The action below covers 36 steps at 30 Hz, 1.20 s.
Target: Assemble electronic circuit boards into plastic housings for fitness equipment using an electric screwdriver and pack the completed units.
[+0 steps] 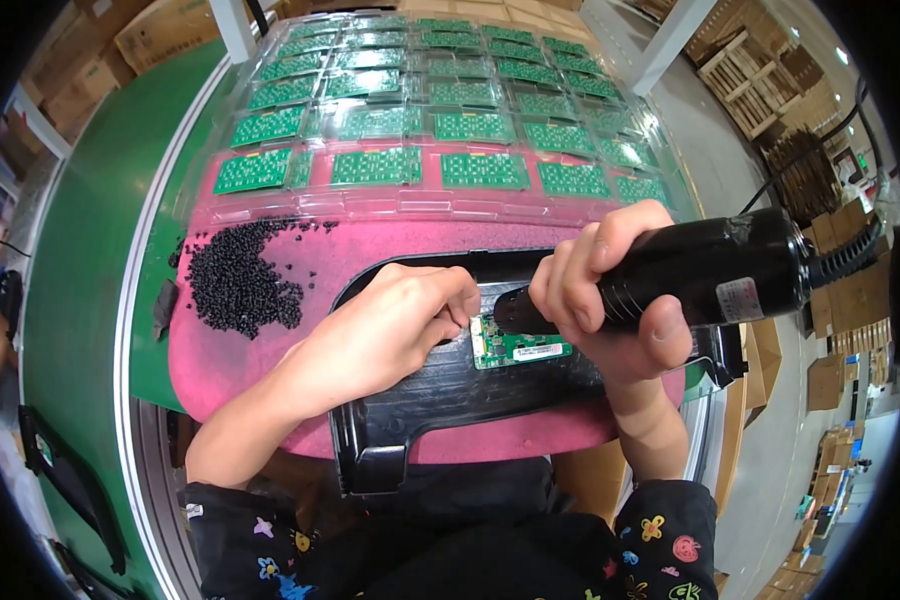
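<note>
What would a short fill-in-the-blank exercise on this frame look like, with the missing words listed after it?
The ____ hand grips the screwdriver.
The board by the screwdriver's tip is ____.
The mat beneath the cover is ____.
The screw pile lies to the ____ of the cover.

Missing words: right; green; pink; left.

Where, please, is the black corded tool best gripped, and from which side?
Probably around the front half of the black corded tool, from the near side, as the right hand does: it is rounded and lies crosswise, its tapered nose over the green board, and the cord leaves the opposite end.
</note>
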### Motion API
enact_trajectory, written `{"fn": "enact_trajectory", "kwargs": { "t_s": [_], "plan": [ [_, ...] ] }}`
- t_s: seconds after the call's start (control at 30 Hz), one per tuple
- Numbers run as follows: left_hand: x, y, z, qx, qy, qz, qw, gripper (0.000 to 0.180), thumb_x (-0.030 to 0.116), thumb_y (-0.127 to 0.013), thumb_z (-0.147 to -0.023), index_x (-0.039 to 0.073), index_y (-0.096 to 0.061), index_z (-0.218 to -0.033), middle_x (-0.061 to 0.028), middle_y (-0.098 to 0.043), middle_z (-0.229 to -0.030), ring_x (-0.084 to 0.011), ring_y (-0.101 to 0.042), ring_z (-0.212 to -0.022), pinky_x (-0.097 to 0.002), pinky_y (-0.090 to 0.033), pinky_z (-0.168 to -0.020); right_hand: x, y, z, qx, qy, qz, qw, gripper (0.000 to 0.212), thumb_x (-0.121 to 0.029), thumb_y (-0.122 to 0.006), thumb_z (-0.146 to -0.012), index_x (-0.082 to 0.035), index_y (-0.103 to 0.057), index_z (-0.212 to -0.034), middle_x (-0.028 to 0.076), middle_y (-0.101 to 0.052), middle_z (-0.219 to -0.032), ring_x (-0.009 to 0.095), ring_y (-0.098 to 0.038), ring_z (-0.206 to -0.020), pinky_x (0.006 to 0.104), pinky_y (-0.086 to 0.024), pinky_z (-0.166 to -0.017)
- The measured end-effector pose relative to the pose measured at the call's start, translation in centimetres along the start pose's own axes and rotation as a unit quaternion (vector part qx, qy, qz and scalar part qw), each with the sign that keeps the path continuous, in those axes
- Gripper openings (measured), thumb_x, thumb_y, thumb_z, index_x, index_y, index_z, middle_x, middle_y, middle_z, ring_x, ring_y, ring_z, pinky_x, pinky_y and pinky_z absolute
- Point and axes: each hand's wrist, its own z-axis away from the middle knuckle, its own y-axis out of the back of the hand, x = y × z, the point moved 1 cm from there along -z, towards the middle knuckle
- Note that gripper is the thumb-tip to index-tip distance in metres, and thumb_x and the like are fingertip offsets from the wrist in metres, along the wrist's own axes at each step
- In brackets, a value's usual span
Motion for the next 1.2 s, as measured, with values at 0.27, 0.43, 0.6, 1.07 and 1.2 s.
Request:
{"fn": "enact_trajectory", "kwargs": {
  "t_s": [0.27, 0.43, 0.6, 1.07, 1.2],
  "plan": [
    [-0.8, -0.1, 0.1, 0.008, -0.034, -0.047, 0.998, 0.016, -0.005, -0.062, -0.082, -0.005, -0.059, -0.097, -0.0186, -0.064, -0.087, -0.0366, -0.064, -0.085, -0.0401, -0.051, -0.076, 0.5, -0.5, -1.2, -0.027, -0.043, 0.025, 0.998, 0.046, -0.045, -0.068, -0.085, -0.005, -0.046, -0.095, 0.001, -0.045, -0.058, 0.011, -0.041, -0.044, 0.0250, -0.036, -0.044],
    [-0.5, 0.0, 0.1, 0.043, -0.058, -0.048, 0.996, 0.017, -0.013, -0.055, -0.076, -0.009, -0.056, -0.092, -0.0230, -0.062, -0.084, -0.0380, -0.065, -0.083, -0.0400, -0.052, -0.071, 1.7, -0.6, -2.3, -0.064, -0.062, 0.003, 0.996, 0.046, -0.041, -0.072, -0.083, -0.004, -0.047, -0.091, 0.001, -0.044, -0.057, 0.010, -0.038, -0.043, 0.0245, -0.035, -0.043],
    [-0.2, 0.0, 0.1, 0.052, -0.071, -0.062, 0.994, 0.018, -0.013, -0.055, -0.075, -0.009, -0.056, -0.093, -0.0224, -0.063, -0.085, -0.0386, -0.065, -0.085, -0.0402, -0.053, -0.073, 2.0, -0.7, -2.3, -0.048, -0.077, 0.014, 0.996, 0.047, -0.041, -0.073, -0.082, -0.003, -0.048, -0.094, 0.001, -0.042, -0.056, 0.010, -0.038, -0.043, 0.0242, -0.034, -0.041],
    [0.5, 0.5, -0.2, 0.039, -0.110, -0.009, 0.993, 0.018, -0.001, -0.068, -0.082, -0.002, -0.057, -0.097, -0.0129, -0.064, -0.084, -0.0281, -0.066, -0.079, -0.0358, -0.052, -0.071, -2.2, -0.5, -0.7, -0.003, 0.063, -0.078, 0.995, 0.047, -0.055, -0.061, -0.088, -0.011, -0.045, -0.098, -0.004, -0.048, -0.060, 0.007, -0.046, -0.044, 0.0231, -0.039, -0.048],
    [0.0, 0.3, -0.3, 0.033, -0.117, 0.007, 0.993, 0.017, -0.001, -0.068, -0.082, -0.002, -0.058, -0.095, -0.0120, -0.065, -0.083, -0.0272, -0.066, -0.078, -0.0351, -0.052, -0.070, -2.2, -0.6, -0.2, 0.017, 0.070, -0.068, 0.995, 0.047, -0.054, -0.062, -0.087, -0.011, -0.045, -0.097, -0.004, -0.049, -0.059, 0.007, -0.047, -0.042, 0.0228, -0.040, -0.047]
  ]
}}
